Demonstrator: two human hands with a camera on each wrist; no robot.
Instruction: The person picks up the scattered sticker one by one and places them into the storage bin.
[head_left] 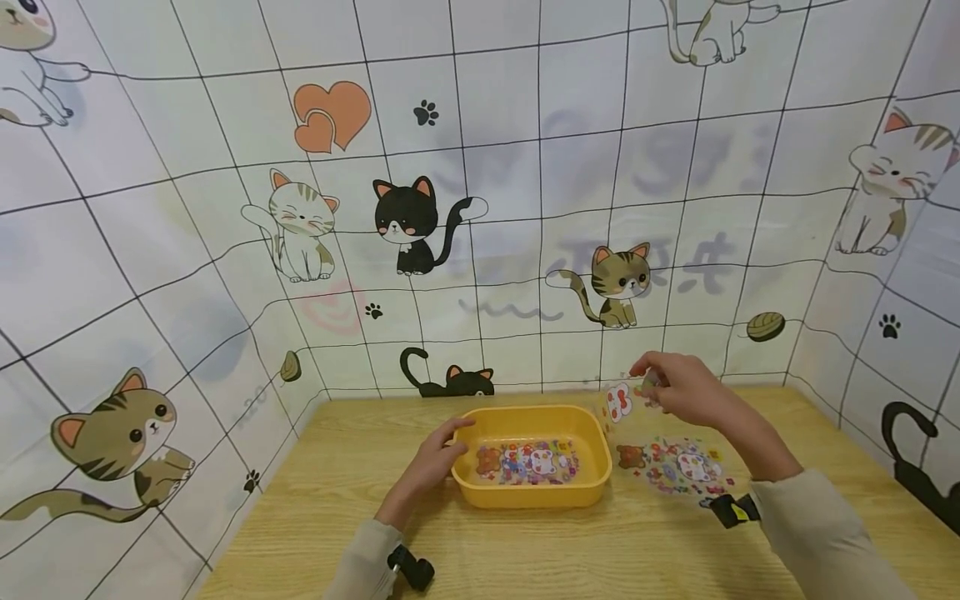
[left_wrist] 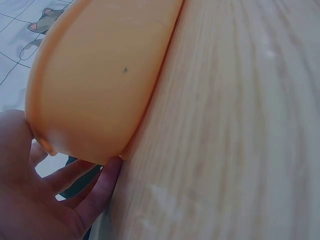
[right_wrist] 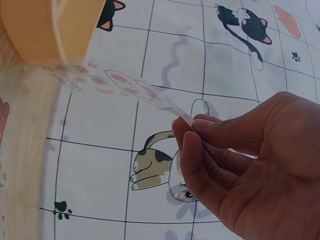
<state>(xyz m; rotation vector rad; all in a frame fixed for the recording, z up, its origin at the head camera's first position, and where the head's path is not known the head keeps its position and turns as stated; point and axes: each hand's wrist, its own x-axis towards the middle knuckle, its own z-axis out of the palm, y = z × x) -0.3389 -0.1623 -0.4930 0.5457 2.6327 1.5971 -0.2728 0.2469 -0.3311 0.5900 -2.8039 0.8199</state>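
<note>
A yellow plastic basin (head_left: 532, 497) sits on the table, and my left hand (head_left: 438, 454) holds its left end. In the left wrist view the fingers (left_wrist: 102, 187) lie against the basin's end wall (left_wrist: 95, 100), low by the tabletop. My right hand (head_left: 686, 387) is raised to the right of the basin. Between thumb and fingertips it pinches the edge of a clear sticker sheet (right_wrist: 132, 85) printed with cartoon animals. Inside the basin lies a sticker sheet (head_left: 528, 462) with a bear and a white animal. Another sticker sheet (head_left: 675, 467) lies flat on the table, below the right hand.
The wooden table (head_left: 330, 533) reaches back to a white gridded cloth wall (head_left: 510, 200) printed with cats. Side walls of the same cloth stand left and right. A black wrist device (head_left: 411, 569) is on the left wrist, another (head_left: 733, 510) on the right.
</note>
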